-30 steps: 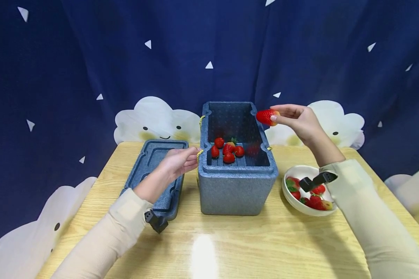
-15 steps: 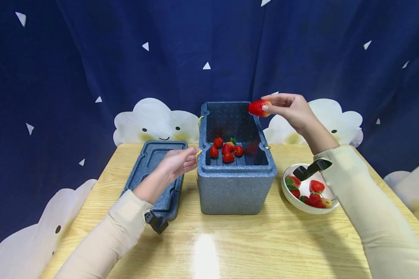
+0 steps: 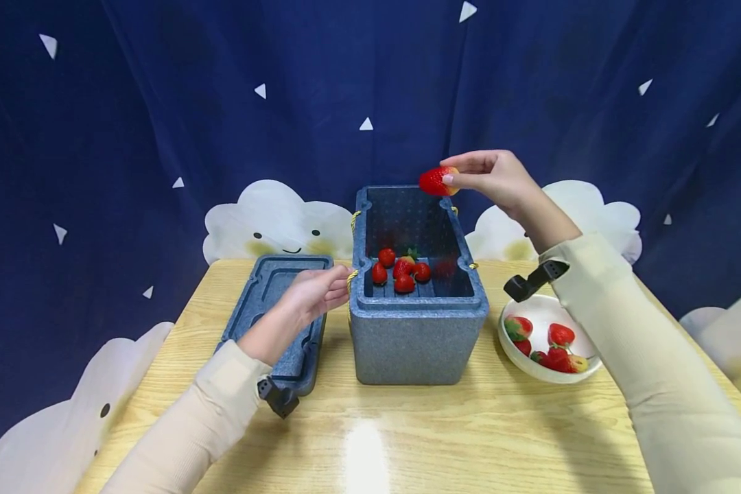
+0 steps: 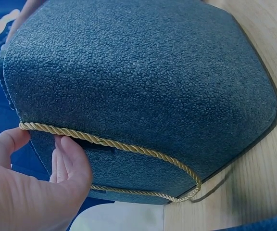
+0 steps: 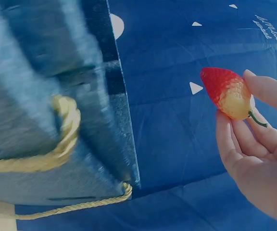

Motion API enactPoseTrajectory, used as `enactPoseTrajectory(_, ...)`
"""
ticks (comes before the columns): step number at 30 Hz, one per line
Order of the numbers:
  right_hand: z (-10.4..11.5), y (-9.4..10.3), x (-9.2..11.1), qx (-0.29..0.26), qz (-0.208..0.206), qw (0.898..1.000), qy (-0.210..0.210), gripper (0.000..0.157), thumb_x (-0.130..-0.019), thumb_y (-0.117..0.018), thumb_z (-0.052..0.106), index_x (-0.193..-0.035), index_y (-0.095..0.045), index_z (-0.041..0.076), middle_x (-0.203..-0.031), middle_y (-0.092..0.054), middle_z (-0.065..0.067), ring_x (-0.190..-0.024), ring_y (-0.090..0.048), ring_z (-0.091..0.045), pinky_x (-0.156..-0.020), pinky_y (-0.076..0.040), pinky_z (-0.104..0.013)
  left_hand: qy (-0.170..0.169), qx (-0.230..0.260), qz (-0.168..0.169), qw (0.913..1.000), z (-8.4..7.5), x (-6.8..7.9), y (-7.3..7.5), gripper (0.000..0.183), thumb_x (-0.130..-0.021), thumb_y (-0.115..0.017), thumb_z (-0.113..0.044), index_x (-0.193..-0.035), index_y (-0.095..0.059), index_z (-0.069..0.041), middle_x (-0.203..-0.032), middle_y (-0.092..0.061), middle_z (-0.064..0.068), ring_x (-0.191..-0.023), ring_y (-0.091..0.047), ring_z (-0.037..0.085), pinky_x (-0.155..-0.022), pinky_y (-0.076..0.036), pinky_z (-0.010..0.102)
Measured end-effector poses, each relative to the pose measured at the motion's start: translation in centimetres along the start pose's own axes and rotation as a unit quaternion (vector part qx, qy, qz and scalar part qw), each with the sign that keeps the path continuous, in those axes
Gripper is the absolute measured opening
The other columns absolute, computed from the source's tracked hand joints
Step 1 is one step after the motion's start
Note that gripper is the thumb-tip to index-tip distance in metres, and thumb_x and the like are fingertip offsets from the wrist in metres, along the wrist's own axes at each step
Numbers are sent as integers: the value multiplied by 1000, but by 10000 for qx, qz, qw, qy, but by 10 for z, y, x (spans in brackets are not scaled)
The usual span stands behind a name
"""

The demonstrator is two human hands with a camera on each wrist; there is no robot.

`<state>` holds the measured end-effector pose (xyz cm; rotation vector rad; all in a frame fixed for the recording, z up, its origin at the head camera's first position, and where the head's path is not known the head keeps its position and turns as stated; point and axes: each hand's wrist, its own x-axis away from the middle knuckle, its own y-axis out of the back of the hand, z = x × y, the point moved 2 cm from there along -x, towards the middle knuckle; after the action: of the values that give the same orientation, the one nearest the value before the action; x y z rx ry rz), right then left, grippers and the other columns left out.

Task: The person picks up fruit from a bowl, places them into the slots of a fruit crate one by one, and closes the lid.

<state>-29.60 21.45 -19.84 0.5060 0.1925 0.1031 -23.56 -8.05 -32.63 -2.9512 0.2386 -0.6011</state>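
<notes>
Between the fingertips and thumb of my right hand (image 3: 497,177) is a red strawberry (image 5: 223,91) with a yellowish end and a short green stem. It is held up over the back right corner of a blue-grey foam box (image 3: 416,346), whose top is uncovered. Several strawberries (image 3: 404,267) lie on the box floor. At the box's left wall, my left hand (image 3: 316,295) has its fingertips against the side, by a yellow rope handle (image 4: 143,149). Its thumb touches the rope's upper end in the left wrist view.
A blue-grey lid (image 3: 284,278) lies on the wooden table (image 3: 407,439), left of the box and partly behind my left arm. To the right stands a white bowl (image 3: 546,376) with several strawberries. A blue curtain (image 3: 321,89) hangs behind.
My right hand has carried the strawberry leftward and up, from beside the box's right rim to over its back right corner. My left hand has stayed at the box's left side.
</notes>
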Motion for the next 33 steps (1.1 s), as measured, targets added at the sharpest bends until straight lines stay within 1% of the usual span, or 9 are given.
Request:
enactPoseTrajectory(3, 7, -3, -8, 3, 120, 9999, 52, 47, -82, -75, 37, -123, -66, 15, -91, -71, 16, -100, -60, -12, -115, -34, -52, -1, 5, -16, 10000, 0, -1, 1, 44, -91, -54, -14, -132, -51, 2, -96, -62, 1, -78, -63, 3, -101, -51, 32)
enactPoseTrajectory(6, 13, -7, -15, 90, 231, 9996, 113, 49, -82, -75, 37, -123, -65, 14, -94, -72, 15, -100, -62, -11, -114, -36, -51, 21, -9, -55, 10000, 1, -2, 1, 44, -91, -55, -15, -131, -51, 2, -97, -62, 2, -77, -63, 3, -109, -45, 38)
enactPoseTrajectory(8, 16, -10, -20, 159, 323, 9993, 130, 50, -82, -75, 37, -124, -65, 12, -99, -72, 12, -102, -61, -13, -113, -39, -49, 27, -30, -81, 10000, 2, -3, 2, 44, -92, -55, -16, -132, -51, 2, -99, -61, 3, -76, -63, 3, -108, -46, 37)
enactPoseTrajectory(13, 20, -17, -33, 428, 599, 9973, 56, 54, -81, -75, 38, -127, -63, 12, -114, -70, 2, -110, -58, -19, -111, -42, -47, 30, -35, -161, 9999, 3, -4, 4, 43, -92, -56, -17, -131, -52, 2, -102, -60, 4, -77, -62, 3, -94, -55, 27)
enactPoseTrajectory(15, 21, -19, -37, 531, 695, 9962, -6, 54, -81, -75, 38, -127, -62, 12, -118, -69, -1, -111, -57, -20, -110, -43, -46, 29, -20, -182, 9998, 2, -5, 4, 43, -92, -57, -17, -130, -52, 2, -101, -60, 4, -76, -62, 3, -94, -54, 28)
enactPoseTrajectory(17, 22, -22, -42, 610, 743, 9954, -62, 52, -82, -74, 36, -127, -63, 11, -120, -68, -3, -111, -58, -20, -109, -45, -43, 16, 4, -178, 9998, 2, -5, 5, 43, -93, -56, -17, -131, -52, 2, -100, -61, 4, -77, -62, 4, -102, -51, 33)
enactPoseTrajectory(22, 23, -29, -56, 639, 851, 9941, -214, 47, -84, -73, 33, -124, -64, 10, -113, -70, -2, -109, -60, -20, -109, -46, -40, -3, 28, -192, 9998, 0, -4, 5, 43, -94, -54, -16, -133, -51, 2, -101, -62, 3, -78, -63, 4, -110, -44, 39)
enactPoseTrajectory(28, 21, -41, -72, 706, 1057, 9915, -263, 43, -87, -70, 29, -123, -64, 6, -114, -69, -6, -108, -58, -21, -108, -46, -43, -7, -5, -189, 9998, 0, -5, 5, 43, -95, -54, -17, -134, -51, 2, -110, -62, 7, -80, -63, 4, -108, -46, 38)
enactPoseTrajectory(33, 13, -50, -82, 747, 1081, 9899, -539, 42, -89, -67, 26, -124, -63, 4, -126, -62, -13, -109, -54, -22, -109, -45, -43, -17, -69, -210, 9998, -1, -3, 5, 42, -93, -54, -16, -132, -52, 2, -101, -63, 4, -77, -64, 4, -104, -49, 35)
